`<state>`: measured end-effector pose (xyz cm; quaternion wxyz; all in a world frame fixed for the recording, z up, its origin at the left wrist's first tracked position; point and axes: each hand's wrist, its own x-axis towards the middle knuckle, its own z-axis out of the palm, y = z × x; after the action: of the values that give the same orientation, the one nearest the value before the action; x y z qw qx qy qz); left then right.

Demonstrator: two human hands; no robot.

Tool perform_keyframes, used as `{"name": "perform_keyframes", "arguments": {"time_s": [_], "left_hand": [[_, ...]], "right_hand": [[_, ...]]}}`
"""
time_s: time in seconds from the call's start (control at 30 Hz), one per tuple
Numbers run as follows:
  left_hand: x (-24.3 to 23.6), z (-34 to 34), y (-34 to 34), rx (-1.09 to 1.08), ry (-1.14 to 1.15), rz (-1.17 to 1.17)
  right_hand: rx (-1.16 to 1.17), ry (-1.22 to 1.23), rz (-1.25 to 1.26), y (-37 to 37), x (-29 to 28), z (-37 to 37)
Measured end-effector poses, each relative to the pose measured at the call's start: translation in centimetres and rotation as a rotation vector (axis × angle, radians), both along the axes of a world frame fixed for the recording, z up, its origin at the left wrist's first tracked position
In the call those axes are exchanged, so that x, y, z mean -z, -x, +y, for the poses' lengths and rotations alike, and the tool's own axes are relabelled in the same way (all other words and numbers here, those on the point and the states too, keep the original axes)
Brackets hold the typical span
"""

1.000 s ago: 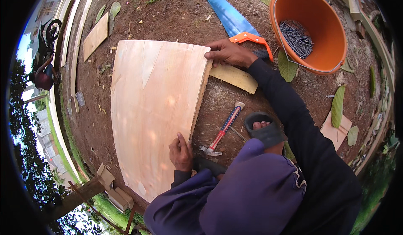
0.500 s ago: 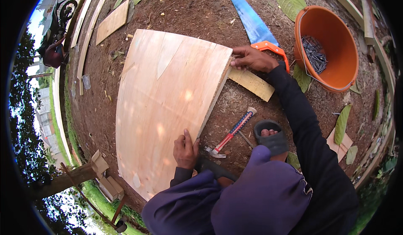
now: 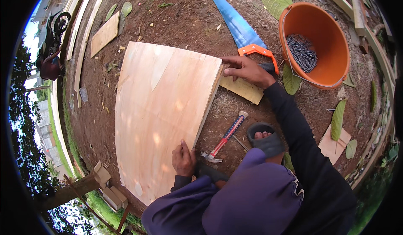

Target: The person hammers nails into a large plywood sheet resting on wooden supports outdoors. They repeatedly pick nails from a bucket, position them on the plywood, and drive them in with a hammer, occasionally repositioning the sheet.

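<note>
A large pale plywood panel [image 3: 159, 105] lies before me, its right edge toward my body. My left hand [image 3: 183, 161] grips that edge near my knee, fingers on top of the face. At the far right corner my right hand [image 3: 247, 70] holds the edge, thumb and fingers closed on it. Beneath the right hand a yellowish wood offcut [image 3: 241, 90] lies partly hidden. A claw hammer [image 3: 224, 138] with a red and blue handle rests on the soil by my sandalled foot [image 3: 265, 137]. Beyond my right hand is a handsaw [image 3: 237, 23] with blue blade and orange handle.
An orange bucket [image 3: 336, 46] at the right holds many nails [image 3: 301, 52]. Small wood pieces [image 3: 105, 33] and large leaves [image 3: 275, 0] lie about. Long boards [image 3: 86, 42] run along the left, and a post with brackets [image 3: 69, 193] stands lower left. Another person [image 3: 49, 67] is far left.
The view has shifted, so the saw, bucket and hammer sit further left in the picture. Both hands stay on the panel's edge; the panel's far edge appears slightly lower.
</note>
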<state>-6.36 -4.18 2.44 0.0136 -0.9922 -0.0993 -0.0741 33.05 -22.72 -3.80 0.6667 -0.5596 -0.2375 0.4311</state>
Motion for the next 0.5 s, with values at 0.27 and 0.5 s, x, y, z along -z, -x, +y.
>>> {"name": "perform_keyframes", "arguments": {"time_s": [0.27, 0.5], "left_hand": [[0.0, -0.4, 0.4, 0.000, -0.024, 0.008], [0.0, -0.6, 0.7, -0.019, -0.017, 0.005]], "right_hand": [[0.174, -0.004, -0.183, 2.4, -0.3, 0.0], [0.310, 0.081, -0.259, 3.5, -0.7, 1.0]]}}
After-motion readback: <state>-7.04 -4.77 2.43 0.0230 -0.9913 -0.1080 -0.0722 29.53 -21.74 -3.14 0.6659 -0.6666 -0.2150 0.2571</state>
